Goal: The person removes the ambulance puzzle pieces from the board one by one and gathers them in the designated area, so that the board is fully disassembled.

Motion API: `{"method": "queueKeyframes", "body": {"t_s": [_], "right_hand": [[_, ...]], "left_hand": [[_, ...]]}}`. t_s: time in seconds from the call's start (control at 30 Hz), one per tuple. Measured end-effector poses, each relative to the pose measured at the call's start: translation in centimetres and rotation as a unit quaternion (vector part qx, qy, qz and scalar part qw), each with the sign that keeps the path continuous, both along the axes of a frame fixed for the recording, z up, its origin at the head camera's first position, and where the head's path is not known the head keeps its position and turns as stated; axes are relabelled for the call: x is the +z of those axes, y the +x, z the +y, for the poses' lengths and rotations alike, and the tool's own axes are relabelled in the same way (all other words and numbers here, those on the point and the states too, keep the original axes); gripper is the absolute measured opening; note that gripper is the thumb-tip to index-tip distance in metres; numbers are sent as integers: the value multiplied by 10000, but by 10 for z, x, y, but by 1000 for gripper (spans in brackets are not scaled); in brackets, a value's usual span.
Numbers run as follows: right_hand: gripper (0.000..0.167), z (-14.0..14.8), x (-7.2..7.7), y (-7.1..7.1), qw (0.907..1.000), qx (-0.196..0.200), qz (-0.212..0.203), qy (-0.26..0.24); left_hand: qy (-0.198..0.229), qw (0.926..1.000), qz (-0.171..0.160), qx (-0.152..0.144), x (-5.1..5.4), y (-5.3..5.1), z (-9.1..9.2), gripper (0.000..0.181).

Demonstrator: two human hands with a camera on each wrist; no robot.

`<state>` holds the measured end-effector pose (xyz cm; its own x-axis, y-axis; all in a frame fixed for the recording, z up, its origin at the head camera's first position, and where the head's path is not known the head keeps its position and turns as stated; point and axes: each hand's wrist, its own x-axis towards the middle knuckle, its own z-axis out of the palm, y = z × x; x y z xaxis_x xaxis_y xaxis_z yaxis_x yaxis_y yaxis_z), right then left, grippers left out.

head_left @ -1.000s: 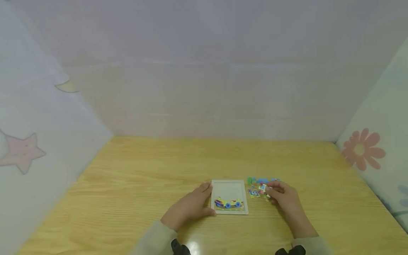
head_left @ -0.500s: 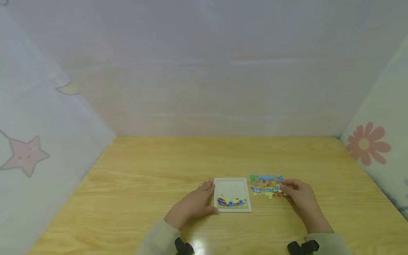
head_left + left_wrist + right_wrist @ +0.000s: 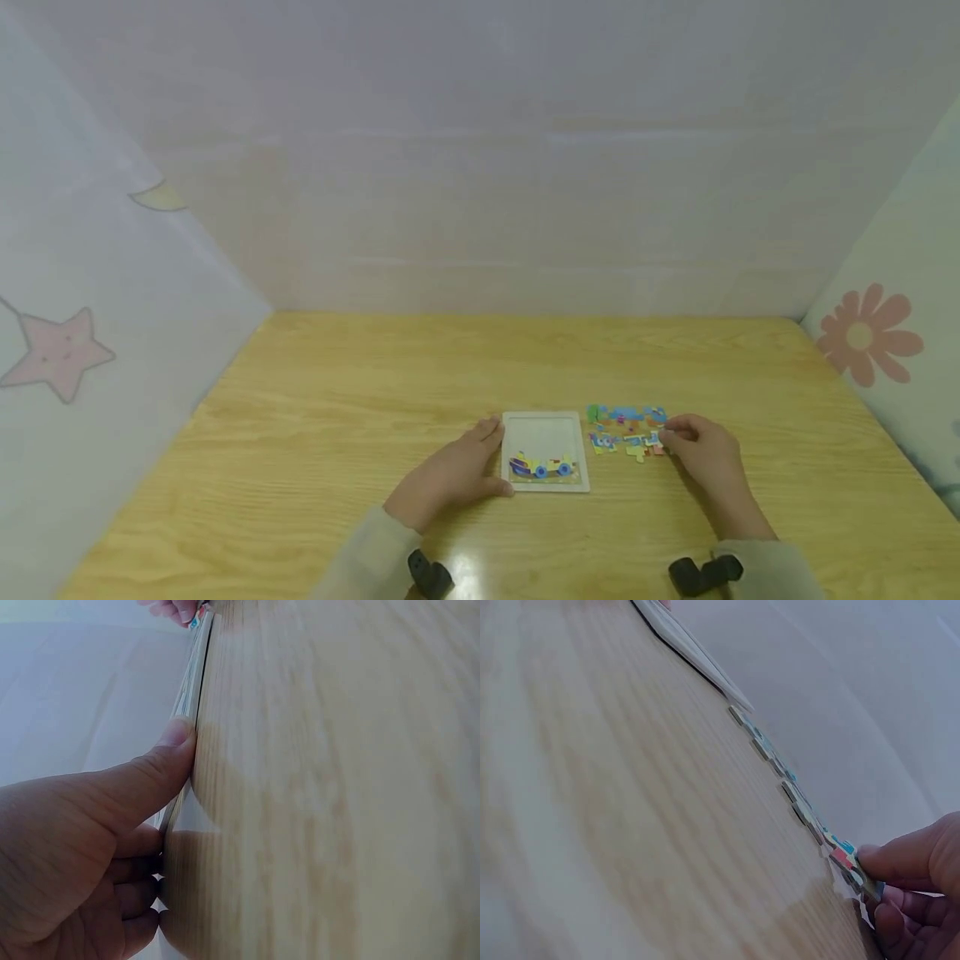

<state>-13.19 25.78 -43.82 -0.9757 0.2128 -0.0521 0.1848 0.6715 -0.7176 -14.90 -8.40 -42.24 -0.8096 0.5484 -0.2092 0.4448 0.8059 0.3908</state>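
My left hand (image 3: 453, 475) rests at the left edge of a pale puzzle frame (image 3: 582, 454). In the head view its thumb lies by the near left corner, and its fingers touch the side. Assembled puzzle pieces (image 3: 543, 471) showing a yellow vehicle with blue wheels fill the frame's near part. To the frame's right, my right hand (image 3: 705, 454) pinches a small puzzle piece (image 3: 868, 885) between thumb and fingers at the right end of the loose pieces (image 3: 626, 421). The fingers partly hide this piece.
Blue, orange and yellow loose pieces lie flat and close together on the wooden table (image 3: 375, 375). A pale cloth wall (image 3: 480, 208) stands behind the table, with printed side walls at left and right. Dark wrist devices (image 3: 705, 575) sit at the sleeves.
My right hand has moved right with a piece from the middle of the loose pieces to their right end, then stays about there. My left hand keeps its place at the frame.
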Motion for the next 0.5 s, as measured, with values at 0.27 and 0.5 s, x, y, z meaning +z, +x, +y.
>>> {"method": "queueKeyframes", "body": {"t_s": [0.27, 0.5], "right_hand": [[43, 12, 2, -1, 9808, -230, -467, -1881], [36, 8, 4, -3, 9890, -194, -378, -1418]], "left_hand": [[68, 10000, -43, -37, 3, 0, -1, 89], [71, 10000, -24, -1, 3, 0, -1, 90]]}}
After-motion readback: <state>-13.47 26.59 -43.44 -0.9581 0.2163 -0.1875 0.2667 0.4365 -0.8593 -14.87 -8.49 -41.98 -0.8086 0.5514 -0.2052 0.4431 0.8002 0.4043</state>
